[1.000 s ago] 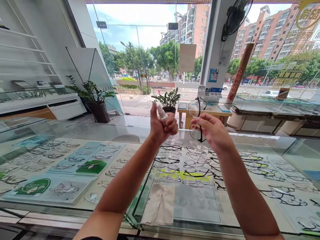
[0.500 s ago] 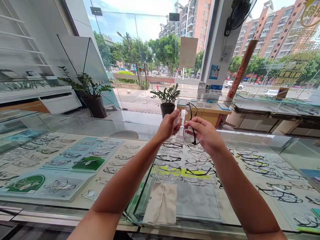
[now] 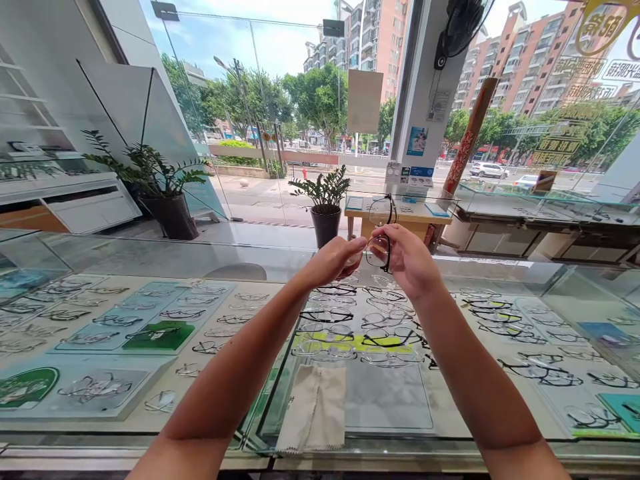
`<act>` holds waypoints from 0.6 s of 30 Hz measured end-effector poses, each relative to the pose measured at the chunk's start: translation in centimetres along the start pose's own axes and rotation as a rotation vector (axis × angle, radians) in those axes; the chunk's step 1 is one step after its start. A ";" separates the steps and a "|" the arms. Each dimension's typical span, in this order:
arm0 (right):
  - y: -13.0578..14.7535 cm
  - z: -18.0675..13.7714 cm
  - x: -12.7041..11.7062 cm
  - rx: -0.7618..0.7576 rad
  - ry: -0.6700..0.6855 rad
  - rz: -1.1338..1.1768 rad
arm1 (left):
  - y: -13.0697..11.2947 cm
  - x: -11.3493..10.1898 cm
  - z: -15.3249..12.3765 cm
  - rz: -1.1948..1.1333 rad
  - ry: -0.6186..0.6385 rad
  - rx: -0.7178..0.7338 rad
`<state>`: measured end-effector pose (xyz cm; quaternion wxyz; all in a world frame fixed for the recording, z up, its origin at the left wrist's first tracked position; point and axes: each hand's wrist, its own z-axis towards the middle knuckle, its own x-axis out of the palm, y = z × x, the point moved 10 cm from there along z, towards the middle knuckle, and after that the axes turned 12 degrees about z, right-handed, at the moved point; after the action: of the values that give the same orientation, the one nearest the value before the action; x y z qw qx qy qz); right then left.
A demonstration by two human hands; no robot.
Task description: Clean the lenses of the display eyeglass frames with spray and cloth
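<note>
A pair of dark-framed eyeglasses (image 3: 388,259) is held up on edge above the glass counter, its two lenses one above the other. My right hand (image 3: 414,260) pinches it near the middle of the frame. Just left of the lower lens is my left hand (image 3: 336,260), fingers curled and thumb stretched toward the lens. Whatever lies inside those curled fingers is hidden, and I cannot tell whether the thumb touches the glasses. Below both hands, rows of eyeglasses (image 3: 327,316) lie in the display case. A beige cloth (image 3: 314,407) rests on the glass near the front edge.
The glass display counter (image 3: 385,440) spans the front, with more eyeglasses to left and right. A green card (image 3: 158,335) lies among them. Beyond stand a potted plant (image 3: 326,227), a wooden table (image 3: 353,215), a larger plant (image 3: 173,213) and a glass front facing the street.
The view has turned slightly right. My left hand has tilted, its thumb now pointing toward the lower lens. The eyeglasses stay in my right hand, turned a little.
</note>
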<state>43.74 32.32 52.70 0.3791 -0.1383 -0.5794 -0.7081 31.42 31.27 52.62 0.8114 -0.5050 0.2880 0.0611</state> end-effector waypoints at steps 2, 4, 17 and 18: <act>0.1 0.2 -0.1 -0.015 0.002 -0.015 | 0.0 0.5 -0.1 0.055 0.031 0.006; 0.3 0.2 -0.1 -0.028 0.015 -0.036 | 0.1 0.3 0.0 0.051 0.008 0.003; 1.8 0.0 0.0 -0.086 0.017 -0.080 | 16.0 -15.1 -0.8 0.077 -0.850 -0.296; 1.8 0.0 0.0 -0.087 0.016 -0.085 | 18.1 -15.6 -1.3 0.095 -0.864 -0.340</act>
<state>45.01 32.25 53.98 0.3469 -0.1241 -0.5506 -0.7491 10.93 41.88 46.27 0.7590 -0.5454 -0.0676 0.3490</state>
